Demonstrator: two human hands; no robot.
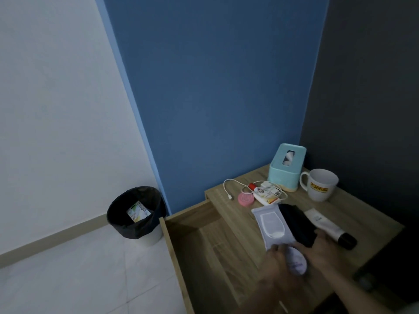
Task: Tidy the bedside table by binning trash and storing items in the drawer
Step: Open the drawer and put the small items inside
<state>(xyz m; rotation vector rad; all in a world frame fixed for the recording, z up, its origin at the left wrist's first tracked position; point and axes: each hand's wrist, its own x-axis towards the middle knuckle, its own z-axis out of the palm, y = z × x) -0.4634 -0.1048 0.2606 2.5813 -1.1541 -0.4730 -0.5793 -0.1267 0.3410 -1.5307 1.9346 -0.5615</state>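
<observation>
Both hands — left hand, right hand — closed on small pale lilac oval bottle at near table edge: lower it flat into open wooden drawer (empty, left)

Two bare forearms enter from the lower right of the frame, ending in a left hand and right hand; no sleeves, rings or watch visible.

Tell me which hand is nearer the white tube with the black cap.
Right. The right hand lies just beside the white tube, close to its black cap. The left hand is farther, beyond the wipes pack.
</observation>
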